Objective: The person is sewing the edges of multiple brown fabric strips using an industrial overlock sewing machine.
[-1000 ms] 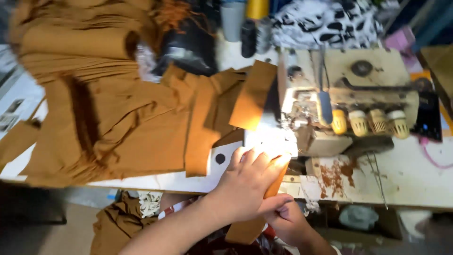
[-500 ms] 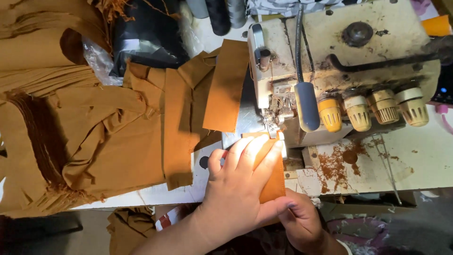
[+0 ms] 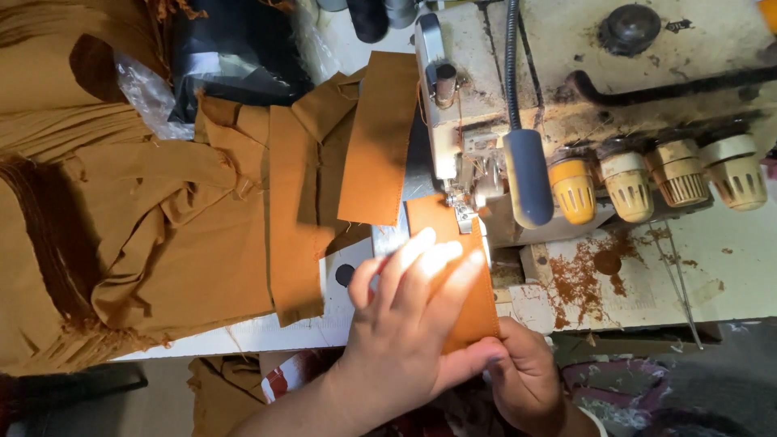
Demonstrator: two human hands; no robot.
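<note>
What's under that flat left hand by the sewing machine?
The left hand lies flat on a brown fabric piece that runs up to the machine's needle foot. The cloth directly beneath the palm is covered.

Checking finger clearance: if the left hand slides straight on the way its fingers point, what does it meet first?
Probably the presser foot of the sewing machine: the left hand lies flat on the brown fabric piece, fingers aimed toward it. Depth is unclear.

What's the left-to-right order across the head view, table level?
Heap of brown fabric → loose brown fabric strip → left hand flat on the brown piece under the needle → right hand → blue lamp head → yellow knob → three cream knobs.
</note>
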